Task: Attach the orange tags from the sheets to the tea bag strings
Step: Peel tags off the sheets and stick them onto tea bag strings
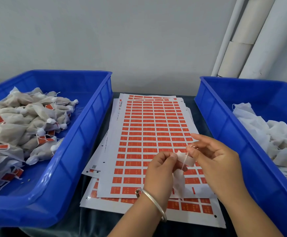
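I hold one white tea bag (180, 178) in the air above the near part of the sheets (149, 134), a little right of the middle. My left hand (158, 168) has its fingers curled round the top of the bag, and the body of the bag hangs down below this hand. My right hand (214, 158) is just beside it on the right, and its thumb and first finger pinch the thin string (184, 162) of the bag, which runs from the bag up to these fingertips. I cannot tell if a tag is already on the string. On my left wrist there is a silver bangle (154, 202). The sheets lie in a loose pile on the dark table (91, 219), and the top sheet carries many rows of orange tags (136, 144). On the left stands a blue tray (81, 134) with a heap of filled tea bags that already have orange tags. On the right stands another blue tray (228, 127), with white bags in it that show no tag. Far to the right, white tubes (252, 38) lean against the pale wall (122, 31).
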